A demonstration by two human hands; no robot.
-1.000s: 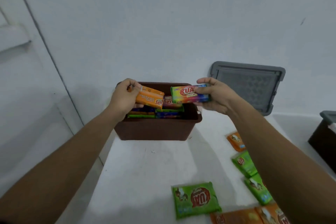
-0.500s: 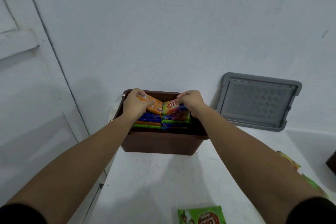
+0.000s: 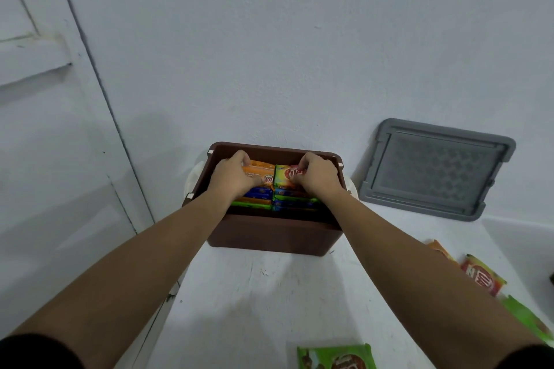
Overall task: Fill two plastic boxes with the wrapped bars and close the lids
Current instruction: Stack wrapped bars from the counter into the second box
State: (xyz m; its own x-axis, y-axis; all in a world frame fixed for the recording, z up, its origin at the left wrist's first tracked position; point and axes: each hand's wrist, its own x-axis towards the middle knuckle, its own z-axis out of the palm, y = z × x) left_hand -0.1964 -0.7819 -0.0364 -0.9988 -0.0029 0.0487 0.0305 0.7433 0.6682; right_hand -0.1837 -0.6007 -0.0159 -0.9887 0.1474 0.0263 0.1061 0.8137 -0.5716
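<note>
Grips an orange bar (image 3: 260,172) in the curled left hand (image 3: 232,178) and a green-and-red bar (image 3: 286,174) in the curled right hand (image 3: 317,179), both atop the stacked bars (image 3: 260,194) inside the brown box (image 3: 269,237) at the counter's (image 3: 269,293) far edge, near the grey lid (image 3: 434,168) leaning rightward.

Your box (image 3: 269,237) sits on the tabletop (image 3: 254,302), bars (image 3: 258,193) stacked inside; the lid (image 3: 434,171) leans right of it; loose packets (image 3: 482,275) lie nearer you.

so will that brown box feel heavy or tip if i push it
Probably heavy for its size: the brown box is packed with stacked bars. Likely slides rather than tips: it sits flat and looks wider than tall.
</note>
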